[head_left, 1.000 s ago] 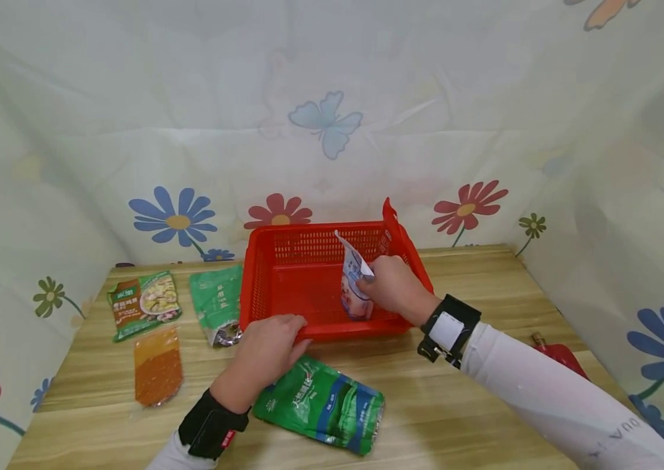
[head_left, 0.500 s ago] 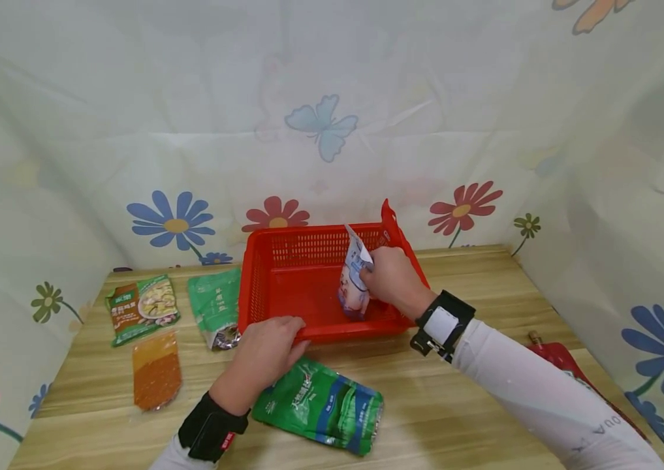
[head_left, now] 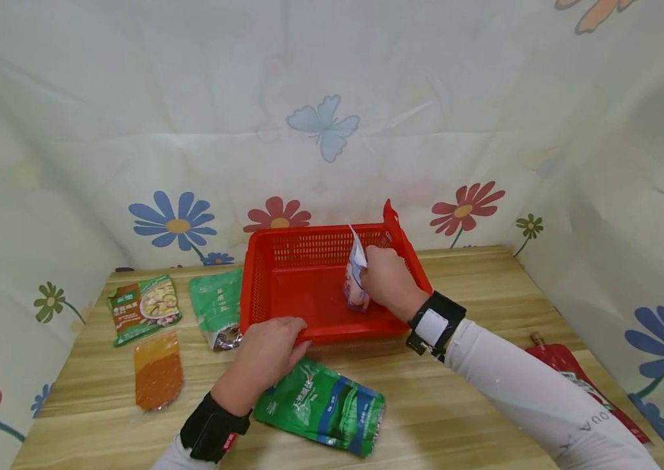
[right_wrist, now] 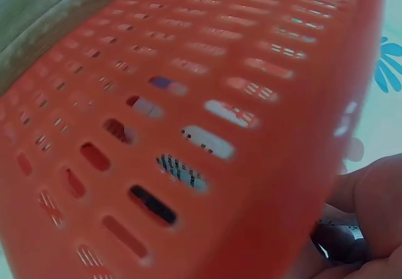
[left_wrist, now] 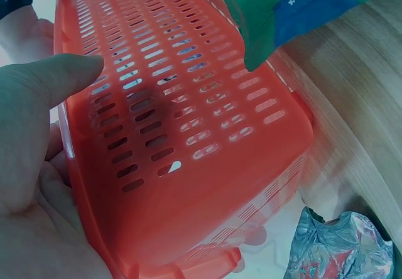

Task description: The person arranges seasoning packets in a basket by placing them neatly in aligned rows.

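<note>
A red plastic basket (head_left: 308,336) with slotted walls stands on the wood-grain table. My left hand (head_left: 267,352) grips its near rim at the left; in the left wrist view the thumb (left_wrist: 75,75) lies along the outer wall, with the fingers behind the rim. Inside the basket, toward the right end, my right hand (head_left: 392,277) holds a white, blue and pink printed pouch (head_left: 355,287) upright, seen nearly edge-on. The basket's wall covers much of the right wrist view, with part of the right hand (right_wrist: 380,210) at its lower right corner.
A green and blue pouch (head_left: 326,408) lies in front of the basket. On the left are a green pouch (head_left: 214,300), a soup-picture packet (head_left: 143,310) and a clear packet with orange-brown contents (head_left: 158,372). A red spouted pouch (head_left: 567,365) lies far right, partly behind the right sleeve.
The pouch in my right hand has turned more edge-on inside the basket. My right hand and forearm have shifted slightly left, uncovering more of the red spouted pouch. The left hand keeps its place.
</note>
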Demonstrator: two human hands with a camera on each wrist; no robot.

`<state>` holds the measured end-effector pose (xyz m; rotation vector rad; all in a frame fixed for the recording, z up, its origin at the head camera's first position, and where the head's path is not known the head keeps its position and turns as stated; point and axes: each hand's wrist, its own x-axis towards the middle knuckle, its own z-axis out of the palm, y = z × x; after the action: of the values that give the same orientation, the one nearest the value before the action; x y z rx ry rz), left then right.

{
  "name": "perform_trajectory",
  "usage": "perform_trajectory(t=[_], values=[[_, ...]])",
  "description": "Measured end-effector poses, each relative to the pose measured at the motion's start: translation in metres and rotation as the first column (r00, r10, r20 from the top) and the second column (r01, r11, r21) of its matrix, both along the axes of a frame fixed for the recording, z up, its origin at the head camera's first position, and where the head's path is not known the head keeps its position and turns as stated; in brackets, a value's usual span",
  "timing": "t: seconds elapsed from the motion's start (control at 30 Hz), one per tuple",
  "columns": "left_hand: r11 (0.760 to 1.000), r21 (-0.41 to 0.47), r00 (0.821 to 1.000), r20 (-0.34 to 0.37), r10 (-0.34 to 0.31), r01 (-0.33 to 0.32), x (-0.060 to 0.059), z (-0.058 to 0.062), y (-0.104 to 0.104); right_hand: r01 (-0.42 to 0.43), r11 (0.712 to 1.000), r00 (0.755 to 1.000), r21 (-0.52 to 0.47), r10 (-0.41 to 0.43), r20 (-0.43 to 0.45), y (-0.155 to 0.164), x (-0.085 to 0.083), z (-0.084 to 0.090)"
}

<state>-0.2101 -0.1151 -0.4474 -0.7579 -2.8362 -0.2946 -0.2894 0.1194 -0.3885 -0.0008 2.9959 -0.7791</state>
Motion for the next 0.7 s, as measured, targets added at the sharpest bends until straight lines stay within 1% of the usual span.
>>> perform_trajectory(t=[0.23,0.4,0.53,0.7], values=[[1.0,-0.012,1.0,0.003,0.002,-0.002,0.001,0.001,0.0,0.012,1.0,1.0,0.009,-0.012,0.023,0.002,-0.002,-0.005],[1.0,-0.011,1.0,0.001,0.004,-0.004,0.001,0.003,0.0,-0.007,0.999,1.0,0.039,0.006,0.003,0.001,0.0,-0.008],[1.0,-0.01,1.0,0.002,0.006,-0.006,0.0,0.002,0.0,-0.003,0.999,1.0,0.032,0.004,-0.031,0.002,0.0,-0.009],[1.0,-0.007,1.0,-0.003,0.0,0.0,0.0,0.001,0.001,-0.013,1.0,0.999,0.011,0.014,-0.032,0.006,0.002,-0.011]])
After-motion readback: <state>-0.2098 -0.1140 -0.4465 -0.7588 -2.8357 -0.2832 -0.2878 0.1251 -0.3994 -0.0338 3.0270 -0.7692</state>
